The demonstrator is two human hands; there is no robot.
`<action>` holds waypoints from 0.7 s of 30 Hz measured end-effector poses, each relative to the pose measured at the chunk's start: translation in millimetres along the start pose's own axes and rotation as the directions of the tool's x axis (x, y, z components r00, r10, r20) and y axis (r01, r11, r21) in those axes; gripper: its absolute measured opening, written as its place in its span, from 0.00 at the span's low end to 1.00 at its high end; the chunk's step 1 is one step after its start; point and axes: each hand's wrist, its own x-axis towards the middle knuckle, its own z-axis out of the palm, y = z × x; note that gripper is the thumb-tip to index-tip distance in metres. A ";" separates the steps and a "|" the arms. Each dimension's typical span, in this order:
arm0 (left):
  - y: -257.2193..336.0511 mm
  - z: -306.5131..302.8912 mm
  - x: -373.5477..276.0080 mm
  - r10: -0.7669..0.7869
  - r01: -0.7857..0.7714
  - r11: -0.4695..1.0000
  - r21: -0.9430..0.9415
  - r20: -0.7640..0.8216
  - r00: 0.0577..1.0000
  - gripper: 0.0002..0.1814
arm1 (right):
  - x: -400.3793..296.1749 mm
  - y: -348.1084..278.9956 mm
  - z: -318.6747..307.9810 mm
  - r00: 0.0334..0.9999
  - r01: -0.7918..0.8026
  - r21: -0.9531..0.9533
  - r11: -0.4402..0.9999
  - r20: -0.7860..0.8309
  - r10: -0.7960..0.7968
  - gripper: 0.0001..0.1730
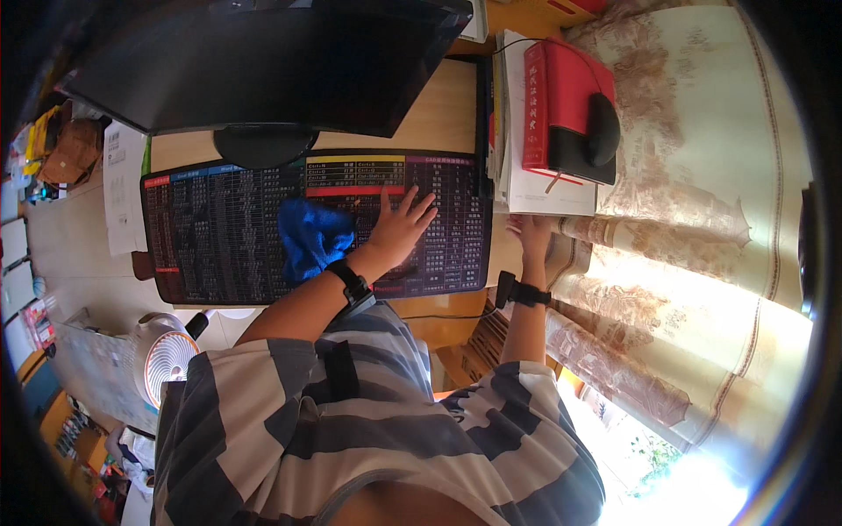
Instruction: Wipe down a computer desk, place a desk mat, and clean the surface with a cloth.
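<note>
My left hand [402,229] is spread flat over a dark desk mat [454,230] printed with keyboard shortcuts. Its fingers are apart and hold nothing. Just left of that wrist lies a crumpled blue cloth [312,237] on the mat. My right hand [531,231] is at the near edge of a stack of papers and books [559,204], at the desk's right end. Its fingertips are partly hidden by the stack, so I cannot tell whether they grip it. On top of the stack rest a thick red book [536,105], a red-and-black notebook [567,154] and a black computer mouse [602,128].
A large black monitor [263,66] on a round stand [263,146] fills the desk's back. Patterned curtains [684,158] hang close on the right. A white fan [170,365] stands at lower left. A wooden chair [454,361] is near my body, with a cable [454,317] crossing above it.
</note>
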 end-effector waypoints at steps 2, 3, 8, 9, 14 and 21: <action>-4.7 -4.4 -3.8 0.003 -0.002 1.000 -0.025 0.034 0.999 0.36 | -16.3 -3.1 0.7 0.999 0.037 -0.009 0.999 0.028 -0.037 0.14; -7.9 -9.3 -4.7 -0.004 0.004 1.000 -0.020 0.031 1.000 0.36 | -32.5 -14.9 7.7 0.993 0.104 -0.065 0.992 0.070 -0.100 0.12; -34.8 -70.0 -50.1 -0.018 0.002 0.924 -0.383 -0.040 0.999 0.21 | -22.5 -5.5 -5.3 0.927 0.375 -0.185 0.908 0.073 -0.368 0.09; -47.3 -76.6 -69.3 -0.035 0.004 0.954 -0.301 -0.097 0.995 0.20 | -29.4 -6.3 3.5 0.930 0.366 -0.148 0.919 0.030 -0.366 0.08; -114.0 -94.1 -178.3 -0.343 0.300 0.919 -0.257 -0.138 0.929 0.20 | -123.8 4.9 94.9 0.689 0.699 -0.500 0.512 0.275 -0.671 0.17; -176.3 -37.2 -319.1 -0.690 0.679 0.724 -0.120 -0.096 0.718 0.36 | -236.0 -2.0 271.2 0.473 0.874 -0.449 0.187 0.696 -0.540 0.39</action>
